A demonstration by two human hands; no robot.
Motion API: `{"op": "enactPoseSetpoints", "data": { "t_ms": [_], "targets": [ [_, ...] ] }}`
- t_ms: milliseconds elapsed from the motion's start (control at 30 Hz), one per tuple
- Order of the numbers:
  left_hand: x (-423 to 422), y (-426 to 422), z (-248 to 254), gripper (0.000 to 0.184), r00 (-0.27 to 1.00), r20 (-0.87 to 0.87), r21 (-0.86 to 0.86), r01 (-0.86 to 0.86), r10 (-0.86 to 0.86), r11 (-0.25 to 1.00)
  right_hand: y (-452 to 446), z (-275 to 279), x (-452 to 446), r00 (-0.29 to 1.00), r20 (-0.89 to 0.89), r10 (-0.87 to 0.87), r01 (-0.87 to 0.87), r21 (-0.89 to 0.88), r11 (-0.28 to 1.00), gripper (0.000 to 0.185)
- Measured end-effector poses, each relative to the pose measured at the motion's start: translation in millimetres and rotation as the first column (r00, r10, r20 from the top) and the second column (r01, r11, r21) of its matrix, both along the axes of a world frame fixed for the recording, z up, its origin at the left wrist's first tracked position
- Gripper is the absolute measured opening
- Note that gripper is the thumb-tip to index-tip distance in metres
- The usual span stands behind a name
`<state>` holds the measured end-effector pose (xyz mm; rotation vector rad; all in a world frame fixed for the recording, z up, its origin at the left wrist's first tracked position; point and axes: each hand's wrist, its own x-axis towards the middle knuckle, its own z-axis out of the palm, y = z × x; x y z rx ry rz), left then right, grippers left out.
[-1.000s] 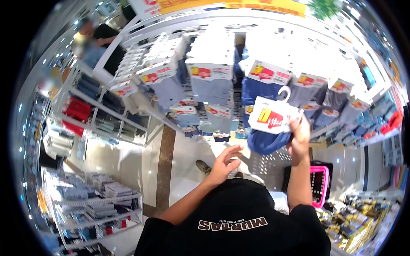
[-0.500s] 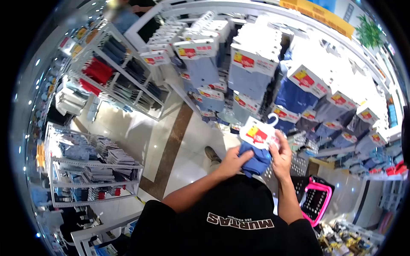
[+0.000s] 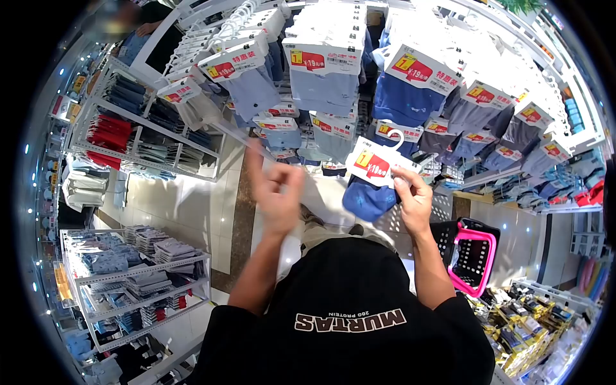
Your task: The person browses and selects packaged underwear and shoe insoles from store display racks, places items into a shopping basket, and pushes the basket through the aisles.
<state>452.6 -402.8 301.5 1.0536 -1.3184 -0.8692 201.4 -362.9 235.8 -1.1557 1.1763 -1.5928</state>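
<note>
My right hand (image 3: 412, 200) pinches the edge of a white hanger card (image 3: 370, 165) with a red and yellow price label. Folded dark-blue underwear (image 3: 370, 199) hangs from this card, and a white hook stands up at its top. My left hand (image 3: 278, 192) is raised to the left, away from the card, and smeared by motion. Its index finger stretches out, the other fingers look partly bent, and nothing shows in it. In front hang rows of similar carded garments, among them a dark-blue one (image 3: 409, 101) and a light-blue one (image 3: 324, 90).
A black basket with a pink handle (image 3: 493, 260) stands at the right. Shelves of packaged goods (image 3: 144, 273) are at the left, and a rack with red garments (image 3: 108, 138) lies farther back. Another person's hand (image 3: 149, 27) shows at the upper left. Yellow-edged packs (image 3: 520, 324) fill the lower right.
My left hand has let go of the blue underwear and swung up and left. My right hand still holds the card, now flatter to view. The camera view has shifted.
</note>
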Motion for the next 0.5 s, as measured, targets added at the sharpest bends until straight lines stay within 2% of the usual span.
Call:
{"op": "enactPoseSetpoints", "data": {
  "t_ms": [33, 67, 100, 133, 167, 200, 233, 300, 367, 400, 433, 467, 500],
  "targets": [
    [20, -6, 13, 0.092, 0.99, 0.098, -0.111, -0.089, 0.1, 0.99, 0, -2, -3, 1.0, 0.01, -0.006, 0.006, 0.007, 1.0, 0.022],
    [29, -14, 40, 0.097, 0.987, 0.008, -0.416, -0.145, 0.163, 0.898, -1, -1, -5, 1.0, 0.003, 0.0, 0.0, 0.011, 1.0, 0.021],
    [45, -17, 74, 0.097, 0.995, -0.044, -0.618, -0.101, 0.093, 0.78, 0, 0, -6, 1.0, -0.005, 0.006, -0.006, 0.017, 1.0, 0.021],
    [72, -23, 96, 0.096, 0.973, 0.06, -0.781, -0.093, 0.222, 0.617, 2, 0, -7, 1.0, -0.005, 0.008, -0.008, 0.017, 1.0, 0.021],
    [70, -14, 126, 0.09, 0.984, 0.027, -0.828, -0.078, 0.179, 0.555, 2, -1, -7, 1.0, -0.006, 0.011, -0.011, 0.012, 1.0, 0.021],
    [71, -10, 148, 0.089, 0.974, 0.081, -0.849, -0.045, 0.214, 0.526, 0, 0, -7, 1.0, -0.005, 0.013, -0.013, 0.003, 1.0, 0.022],
    [71, -6, 162, 0.089, 0.907, 0.154, -0.854, -0.077, 0.393, 0.514, 0, 0, -6, 1.0, 0.011, 0.014, -0.013, -0.001, 1.0, 0.022],
    [67, -14, 157, 0.091, 0.974, 0.099, -0.857, -0.021, 0.205, 0.514, -1, 2, -5, 0.999, 0.045, 0.01, -0.01, -0.013, 1.0, 0.022],
    [52, -21, 131, 0.083, 0.992, 0.004, -0.778, -0.075, 0.125, 0.623, -1, 3, -5, 0.997, 0.073, 0.005, -0.004, -0.017, 1.0, 0.021],
    [52, -29, 102, 0.075, 0.995, 0.028, -0.647, -0.058, 0.1, 0.76, -1, 6, -5, 0.995, 0.1, 0.004, -0.003, -0.011, 1.0, 0.021],
    [53, -36, 71, 0.067, 0.996, 0.051, -0.488, -0.038, 0.073, 0.872, 2, 6, -5, 0.992, 0.128, 0.003, -0.004, 0.002, 1.0, 0.021],
    [17, -31, 50, 0.044, 0.964, -0.075, -0.072, -0.261, 0.255, 0.963, 2, 5, -4, 0.968, 0.252, 0.016, -0.02, 0.015, 1.0, 0.022],
    [14, -36, 16, 0.039, 0.985, -0.061, 0.064, 0.164, -0.16, 0.984, 0, 5, -4, 0.936, 0.351, 0.022, -0.03, 0.019, 0.999, 0.023]
  ]
}}
